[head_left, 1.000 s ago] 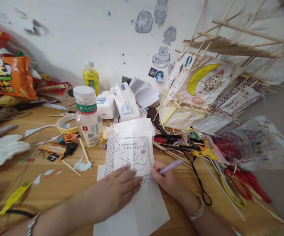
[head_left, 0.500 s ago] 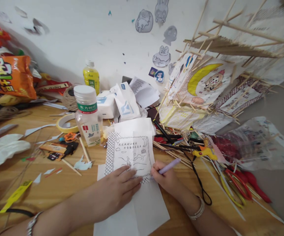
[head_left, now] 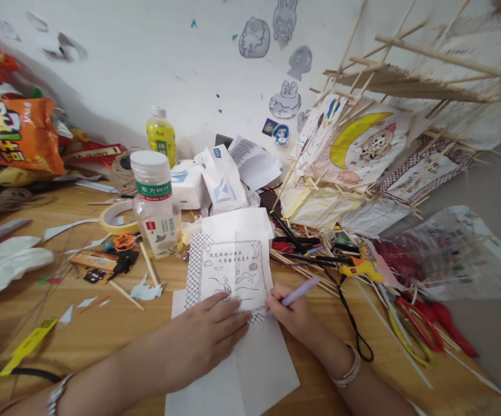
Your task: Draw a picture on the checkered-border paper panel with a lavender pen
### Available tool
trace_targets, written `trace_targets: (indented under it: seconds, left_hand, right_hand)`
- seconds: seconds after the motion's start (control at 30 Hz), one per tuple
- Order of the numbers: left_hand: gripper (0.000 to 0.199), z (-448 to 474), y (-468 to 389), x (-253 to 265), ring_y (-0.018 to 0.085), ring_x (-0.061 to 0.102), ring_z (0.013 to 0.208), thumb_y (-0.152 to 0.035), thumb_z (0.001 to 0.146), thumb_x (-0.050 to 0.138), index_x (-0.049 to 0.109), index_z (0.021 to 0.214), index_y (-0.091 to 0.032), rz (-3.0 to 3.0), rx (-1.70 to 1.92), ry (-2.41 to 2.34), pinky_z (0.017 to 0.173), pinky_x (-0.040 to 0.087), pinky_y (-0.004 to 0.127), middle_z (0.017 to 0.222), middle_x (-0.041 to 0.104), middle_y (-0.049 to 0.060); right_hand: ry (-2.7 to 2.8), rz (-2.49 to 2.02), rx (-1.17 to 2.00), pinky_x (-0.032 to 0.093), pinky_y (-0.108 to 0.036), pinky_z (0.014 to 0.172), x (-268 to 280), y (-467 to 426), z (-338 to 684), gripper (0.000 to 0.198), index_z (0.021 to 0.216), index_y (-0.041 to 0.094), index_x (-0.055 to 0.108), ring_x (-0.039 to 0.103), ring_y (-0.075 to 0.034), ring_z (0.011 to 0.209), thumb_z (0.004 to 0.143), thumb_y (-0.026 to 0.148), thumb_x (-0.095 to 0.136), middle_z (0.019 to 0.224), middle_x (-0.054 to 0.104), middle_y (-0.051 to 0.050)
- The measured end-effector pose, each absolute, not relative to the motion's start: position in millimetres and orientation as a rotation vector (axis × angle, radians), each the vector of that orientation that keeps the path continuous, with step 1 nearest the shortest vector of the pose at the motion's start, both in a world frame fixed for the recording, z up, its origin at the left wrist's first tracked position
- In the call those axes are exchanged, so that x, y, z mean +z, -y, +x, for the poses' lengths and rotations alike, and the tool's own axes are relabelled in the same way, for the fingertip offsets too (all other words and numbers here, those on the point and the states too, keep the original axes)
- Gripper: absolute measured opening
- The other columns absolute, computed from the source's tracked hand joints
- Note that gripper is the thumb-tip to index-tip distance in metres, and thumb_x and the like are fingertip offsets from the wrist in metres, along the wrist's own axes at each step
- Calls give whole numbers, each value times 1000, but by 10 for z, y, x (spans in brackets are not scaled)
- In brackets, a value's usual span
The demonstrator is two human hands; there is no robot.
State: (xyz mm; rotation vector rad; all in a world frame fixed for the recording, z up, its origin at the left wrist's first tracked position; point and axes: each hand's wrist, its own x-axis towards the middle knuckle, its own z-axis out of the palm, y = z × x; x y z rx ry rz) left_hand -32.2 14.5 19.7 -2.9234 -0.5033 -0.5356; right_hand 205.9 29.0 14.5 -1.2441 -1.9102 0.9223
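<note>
A white sheet of paper bears a black line drawing: written characters, a moon, clouds and hills inside a wavy frame, with crosshatching along its left side and at the lower edge. Beneath it lies a larger white sheet reaching toward me. My left hand rests flat on the drawing's lower part, fingers stretched out, hiding some of it. In my right hand is a lilac pen, its tip at the lower right edge of the drawing, mostly hidden by the fingers.
Behind the paper stand a clear bottle and tissue packs. Left lie a tape roll and paper scraps. Right are a yellow glue gun, red-handled scissors, a looped black cord and a stick-and-paper structure.
Almost nothing differs. My right hand and the pen have shifted very slightly at the drawing's lower right edge; my left hand stays in place.
</note>
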Motion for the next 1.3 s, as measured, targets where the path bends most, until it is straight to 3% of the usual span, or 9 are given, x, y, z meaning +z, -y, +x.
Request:
trace_targets:
  seconds: [0.5, 0.73, 0.93, 1.3]
  left_hand:
    - [29, -325, -128, 282, 23, 48, 119, -24, 102, 43, 58, 126, -17, -2939, -558, 495, 109, 23, 38, 130, 59, 2]
    - [30, -344, -113, 354, 21, 45, 123, -24, 101, 43, 55, 128, -20, -3006, -519, 412, 114, 8, 35, 136, 55, -2]
    - [29, -332, -112, 300, 21, 44, 124, -24, 101, 45, 56, 127, -19, -2985, -549, 426, 115, 5, 36, 135, 55, -1]
    - [30, -340, -98, 333, 21, 47, 121, -23, 101, 43, 56, 128, -20, -3005, -555, 432, 112, 18, 37, 131, 58, 0]
  right_hand:
    - [2103, -1158, 697, 29, -26, 51, 174, -222, 2074, 30, 59, 22, 31, 38, -12, 54, 84, 21, 46, 56, 36, 5]
    - [2160, -1105, 697, 28, -26, 50, 184, -226, 2083, 28, 60, 23, 33, 39, -13, 52, 84, 21, 46, 55, 39, 5]
    - [2216, -1086, 612, 28, -27, 52, 199, -221, 2073, 27, 60, 23, 33, 40, -13, 54, 83, 19, 46, 56, 41, 4]
    - [2221, -1096, 621, 28, -28, 52, 195, -208, 2073, 29, 60, 23, 33, 40, -14, 54, 86, 21, 45, 56, 41, 4]
